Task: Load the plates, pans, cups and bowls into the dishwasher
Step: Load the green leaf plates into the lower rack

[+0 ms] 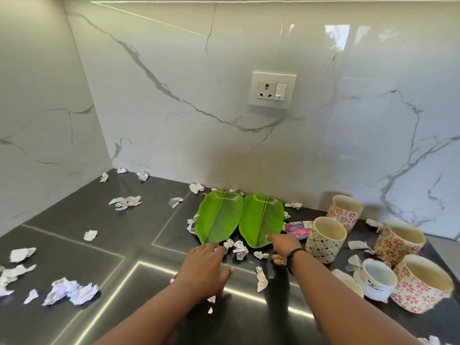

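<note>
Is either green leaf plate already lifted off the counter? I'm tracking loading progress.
No, both the left leaf plate and the right leaf plate lie flat on the counter.

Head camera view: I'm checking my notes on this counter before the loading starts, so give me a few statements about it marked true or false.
1. Two green leaf-shaped plates lie side by side near the wall. True.
2. The left hand grips a cup. False: its fingers are spread, reaching toward the left plate's near edge, holding nothing.
3. Crumpled paper scraps are scattered over the dark counter.
True.
4. The patterned cups stand to the left of the plates. False: they stand to the right.
5. The right hand wears a dark band at the wrist. True.
</note>
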